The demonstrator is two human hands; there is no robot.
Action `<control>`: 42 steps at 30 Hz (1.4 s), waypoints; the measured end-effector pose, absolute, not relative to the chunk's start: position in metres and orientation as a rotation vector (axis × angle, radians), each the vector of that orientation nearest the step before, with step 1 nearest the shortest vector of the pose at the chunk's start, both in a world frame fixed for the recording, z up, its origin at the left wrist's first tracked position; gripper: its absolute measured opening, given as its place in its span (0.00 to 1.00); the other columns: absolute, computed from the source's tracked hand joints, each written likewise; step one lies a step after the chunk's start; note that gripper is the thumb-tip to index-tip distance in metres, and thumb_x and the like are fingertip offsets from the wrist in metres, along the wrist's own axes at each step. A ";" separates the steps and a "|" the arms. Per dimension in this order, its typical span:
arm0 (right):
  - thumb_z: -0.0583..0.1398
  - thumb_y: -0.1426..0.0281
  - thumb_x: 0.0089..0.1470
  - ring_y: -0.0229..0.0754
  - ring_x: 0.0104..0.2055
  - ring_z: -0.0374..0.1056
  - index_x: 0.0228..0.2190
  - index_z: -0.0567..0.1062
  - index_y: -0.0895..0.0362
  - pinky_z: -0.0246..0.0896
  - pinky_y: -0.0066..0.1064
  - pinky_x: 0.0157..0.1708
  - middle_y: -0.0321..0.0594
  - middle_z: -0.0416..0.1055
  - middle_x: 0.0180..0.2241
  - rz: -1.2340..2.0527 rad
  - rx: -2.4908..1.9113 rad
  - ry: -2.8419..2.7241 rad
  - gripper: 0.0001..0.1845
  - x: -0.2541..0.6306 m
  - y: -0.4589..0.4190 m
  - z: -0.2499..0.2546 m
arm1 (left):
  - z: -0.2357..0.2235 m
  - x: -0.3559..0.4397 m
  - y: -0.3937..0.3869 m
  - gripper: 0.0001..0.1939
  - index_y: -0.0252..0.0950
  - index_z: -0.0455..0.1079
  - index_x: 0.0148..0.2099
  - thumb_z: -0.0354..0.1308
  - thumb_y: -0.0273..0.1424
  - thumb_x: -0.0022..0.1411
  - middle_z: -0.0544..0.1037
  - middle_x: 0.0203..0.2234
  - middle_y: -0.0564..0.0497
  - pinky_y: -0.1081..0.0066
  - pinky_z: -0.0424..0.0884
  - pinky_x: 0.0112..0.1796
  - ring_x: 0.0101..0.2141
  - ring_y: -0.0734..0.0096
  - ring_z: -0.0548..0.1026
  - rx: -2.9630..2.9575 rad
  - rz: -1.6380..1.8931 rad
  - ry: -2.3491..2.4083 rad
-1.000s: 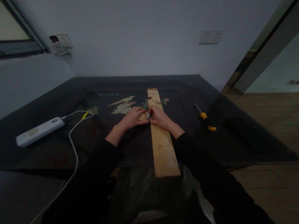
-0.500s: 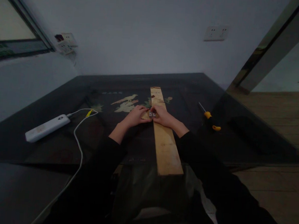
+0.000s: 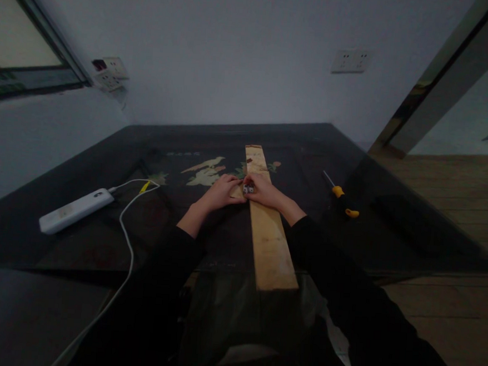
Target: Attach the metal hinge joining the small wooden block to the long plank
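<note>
Head view: long wooden board (image 3: pixel 272 243), pale yellow, dark-spotted.

Hands number two — one left hand (image 3: pixel 215 194), one right hand (image 3: pixel 264 192) — at the centre. One long wooden board (image 3: pixel 270 238) appears, with one shorter wooden piece (image 3: pixel 237 192), partly hidden. Small silvery piece (image 3: pixel 248 189): one, between the hands. Screwdriver (image 3: pixel 343 200): one, right. White oblong device (image 3: pixel 77 210): one, left; one white cable (image 3: pixel 125 234) bears one yellow tag (image 3: pixel 144 186). Table (image 3: pixel 223 240): one. Wall-socket panels (image 3: pixel 342 60), far right: two.
</note>
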State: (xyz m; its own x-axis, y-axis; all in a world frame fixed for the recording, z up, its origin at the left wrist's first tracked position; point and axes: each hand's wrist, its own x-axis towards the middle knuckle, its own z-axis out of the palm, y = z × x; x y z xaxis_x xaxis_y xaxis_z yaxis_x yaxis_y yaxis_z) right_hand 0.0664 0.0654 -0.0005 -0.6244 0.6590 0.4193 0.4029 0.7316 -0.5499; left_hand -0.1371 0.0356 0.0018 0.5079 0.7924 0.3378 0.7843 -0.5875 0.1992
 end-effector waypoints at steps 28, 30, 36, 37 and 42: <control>0.63 0.74 0.43 0.41 0.39 0.65 0.38 0.67 0.58 0.60 0.33 0.40 0.39 0.69 0.37 0.731 -0.783 -2.325 0.18 0.067 0.067 0.012 | 0.008 -0.140 0.036 0.35 0.34 0.67 0.57 0.63 0.49 0.52 0.71 0.49 0.40 0.56 0.64 0.51 0.50 0.53 0.67 2.717 0.606 1.432; 0.63 0.74 0.43 0.41 0.39 0.66 0.38 0.67 0.58 0.60 0.33 0.40 0.39 0.69 0.37 0.714 -0.792 -2.327 0.17 0.067 0.065 0.013 | 0.008 -0.140 0.036 0.36 0.33 0.67 0.57 0.63 0.49 0.52 0.71 0.49 0.39 0.57 0.64 0.51 0.50 0.53 0.67 2.714 0.611 1.437; 0.63 0.73 0.45 0.42 0.38 0.64 0.35 0.68 0.57 0.58 0.33 0.39 0.39 0.68 0.35 0.641 -0.780 -2.355 0.13 0.069 0.064 0.014 | 0.007 -0.139 0.035 0.35 0.33 0.67 0.56 0.62 0.50 0.53 0.71 0.48 0.39 0.57 0.64 0.51 0.50 0.53 0.68 2.709 0.643 1.430; 0.63 0.73 0.45 0.42 0.38 0.63 0.35 0.68 0.57 0.57 0.33 0.39 0.39 0.67 0.35 0.633 -0.773 -2.359 0.13 0.069 0.064 0.014 | 0.007 -0.139 0.036 0.35 0.32 0.68 0.56 0.62 0.50 0.53 0.71 0.48 0.39 0.57 0.64 0.51 0.50 0.53 0.68 2.709 0.646 1.421; 0.62 0.72 0.47 0.42 0.38 0.62 0.35 0.67 0.57 0.56 0.32 0.38 0.39 0.66 0.35 0.610 -0.761 -2.360 0.12 0.069 0.064 0.012 | 0.005 -0.139 0.037 0.35 0.30 0.67 0.56 0.62 0.49 0.54 0.71 0.47 0.38 0.58 0.64 0.50 0.49 0.53 0.68 2.705 0.636 1.405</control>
